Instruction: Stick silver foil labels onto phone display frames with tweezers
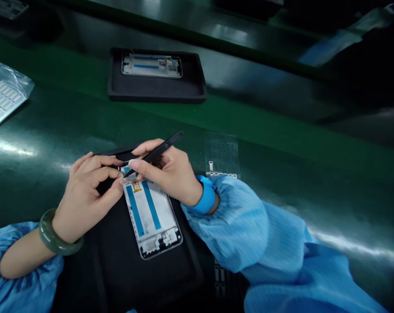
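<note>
A phone frame (153,208) with two blue strips and a small orange flex piece lies tilted in a black tray (128,269). My right hand (167,169) is closed around black tweezers (159,150), their tip down at the frame's upper end. From the left, my left hand (94,187) reaches the same corner, thumb and fingers pinched together at its edge. Whatever sits between those fingertips is too small to make out. The upper end of the frame is partly hidden by both hands.
Farther back, a second black tray (158,91) holds another phone frame (151,65). A clear plastic sheet (221,152) with small metal pieces lies beside my right wrist. At the far left is a bagged sheet of white parts (4,100). The mat is green.
</note>
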`<state>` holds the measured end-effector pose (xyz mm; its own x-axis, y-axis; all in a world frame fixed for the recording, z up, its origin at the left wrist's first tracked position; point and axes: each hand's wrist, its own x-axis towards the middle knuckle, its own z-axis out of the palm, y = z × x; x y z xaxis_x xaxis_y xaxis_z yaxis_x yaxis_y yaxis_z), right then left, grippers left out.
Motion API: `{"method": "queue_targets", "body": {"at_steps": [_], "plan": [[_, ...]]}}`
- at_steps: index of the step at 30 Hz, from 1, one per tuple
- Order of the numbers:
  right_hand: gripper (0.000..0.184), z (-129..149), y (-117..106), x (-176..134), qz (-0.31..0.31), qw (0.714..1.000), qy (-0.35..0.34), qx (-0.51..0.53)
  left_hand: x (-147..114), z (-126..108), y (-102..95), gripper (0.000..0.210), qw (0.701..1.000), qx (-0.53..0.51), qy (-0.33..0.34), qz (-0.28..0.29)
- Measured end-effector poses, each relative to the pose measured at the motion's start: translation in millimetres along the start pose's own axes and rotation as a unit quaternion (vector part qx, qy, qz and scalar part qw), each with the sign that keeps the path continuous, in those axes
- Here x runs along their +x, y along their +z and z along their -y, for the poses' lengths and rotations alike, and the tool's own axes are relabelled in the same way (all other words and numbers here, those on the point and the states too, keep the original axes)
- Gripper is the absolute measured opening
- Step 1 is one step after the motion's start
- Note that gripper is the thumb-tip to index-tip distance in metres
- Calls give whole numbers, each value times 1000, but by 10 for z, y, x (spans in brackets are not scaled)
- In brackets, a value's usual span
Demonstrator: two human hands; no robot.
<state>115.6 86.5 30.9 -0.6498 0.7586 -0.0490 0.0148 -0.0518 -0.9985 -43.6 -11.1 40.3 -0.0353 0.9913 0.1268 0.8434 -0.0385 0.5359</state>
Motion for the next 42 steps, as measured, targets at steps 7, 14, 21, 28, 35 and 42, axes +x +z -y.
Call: {"method": "queue_targets", "body": {"at_steps": [7, 14, 21, 28, 35, 42], "plan": [[25, 47, -51, 0, -4, 1000, -31, -3, 7, 8, -19, 11, 1000, -5, 17, 17], [28, 122, -54, -25, 29, 995, -95, -16, 8, 8, -32, 11, 999, -15, 8, 30], [22, 105, -34, -11, 72, 984, -145, -75, 11, -5, -41, 13, 1000, -16, 7, 25], [10, 121, -29, -14, 53, 971, -169, -159, 8, 9, -68, 16, 999, -18, 10, 48], [8, 276, -24, -19, 0, 981, -142, -134, 6, 118, -211, 22, 986, -62, 24, 153], [14, 266, -33, 39, 14, 998, -14, 65, -80, 109, -45, 8, 996, 22, 69, 52]]}}
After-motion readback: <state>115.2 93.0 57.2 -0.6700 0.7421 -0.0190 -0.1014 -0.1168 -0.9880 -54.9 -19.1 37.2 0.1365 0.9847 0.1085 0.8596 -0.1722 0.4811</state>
